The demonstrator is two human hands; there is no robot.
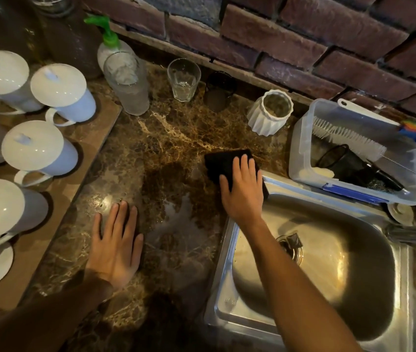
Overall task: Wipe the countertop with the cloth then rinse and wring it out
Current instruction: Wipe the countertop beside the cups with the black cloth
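Observation:
A folded black cloth (223,161) lies flat on the brown marble countertop (166,138), at the sink's far left corner. My right hand (242,189) presses down on it, palm flat with fingers spread over its near half. My left hand (116,245) rests flat on the counter nearer to me, fingers apart, holding nothing. A wet smear (176,214) shines on the marble between the two hands. The steel sink (328,262) sits to the right with its drain (290,246) visible; a tap (410,235) shows at the right edge.
White lidded mugs (57,90) stand on a raised board at left. A plastic bottle (128,82), a soap dispenser (107,41), a glass (183,78) and a white ribbed jar (270,111) line the brick wall. A clear tub (354,158) holding a brush sits behind the sink.

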